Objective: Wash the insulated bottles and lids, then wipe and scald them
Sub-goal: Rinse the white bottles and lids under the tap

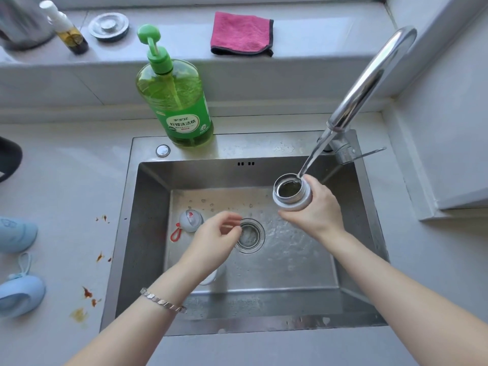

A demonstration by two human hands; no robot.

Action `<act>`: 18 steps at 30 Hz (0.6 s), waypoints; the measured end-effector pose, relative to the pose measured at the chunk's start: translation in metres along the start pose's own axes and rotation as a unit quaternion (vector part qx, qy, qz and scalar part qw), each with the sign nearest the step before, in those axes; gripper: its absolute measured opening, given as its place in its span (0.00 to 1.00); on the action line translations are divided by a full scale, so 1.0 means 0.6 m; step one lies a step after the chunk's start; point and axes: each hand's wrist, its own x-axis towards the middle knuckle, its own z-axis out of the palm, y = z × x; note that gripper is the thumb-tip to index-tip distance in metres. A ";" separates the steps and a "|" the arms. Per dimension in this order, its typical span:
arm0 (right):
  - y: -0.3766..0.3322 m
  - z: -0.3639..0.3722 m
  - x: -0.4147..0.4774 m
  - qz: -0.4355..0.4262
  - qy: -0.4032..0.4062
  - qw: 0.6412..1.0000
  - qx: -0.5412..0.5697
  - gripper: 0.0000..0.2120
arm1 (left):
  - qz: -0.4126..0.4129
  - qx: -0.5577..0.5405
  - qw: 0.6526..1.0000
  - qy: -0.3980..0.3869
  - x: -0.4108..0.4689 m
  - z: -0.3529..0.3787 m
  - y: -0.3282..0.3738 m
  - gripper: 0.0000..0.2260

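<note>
A grey worktop (66, 180) surrounds a steel sink (148, 233), with brown stains near the sink's left edge. At the sink's back right corner the tap (369, 75) runs a thin stream into the open mouth of a pale insulated bottle (291, 194), which is tilted and held above the basin. The right hand (314, 212) is wrapped round the bottle's body. The left hand (214, 241) hovers over the sink floor just left of the drain (250, 236), fingers loosely curled and blurred, apparently holding nothing. A grey lid (190, 220) with a red loop lies on the sink floor toward its left wall. A blue bottle (15, 235) and a blue lid (21, 294) lie at the worktop's left edge. Green detergent (177, 101) stands on the sink's back rim, and a pink cloth (241, 33) lies on the ledge behind.
</note>
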 end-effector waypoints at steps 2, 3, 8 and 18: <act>0.010 -0.001 -0.008 -0.022 -0.028 0.996 -0.083 0.33 | 0.039 -0.010 0.999 0.016 0.016 0.014 0.028 0.11; 0.015 -0.004 -0.015 -0.031 -0.043 0.991 -0.121 0.34 | 0.057 -0.015 0.998 0.019 0.026 0.021 0.043 0.13; -0.014 -0.013 -0.047 -0.111 -0.104 0.969 -0.193 0.33 | 0.061 -0.056 0.996 -0.024 0.044 0.068 0.088 0.20; -0.057 -0.005 -0.092 -0.148 -0.053 0.982 -0.103 0.30 | 0.117 -0.052 0.992 -0.011 0.003 0.078 0.068 0.21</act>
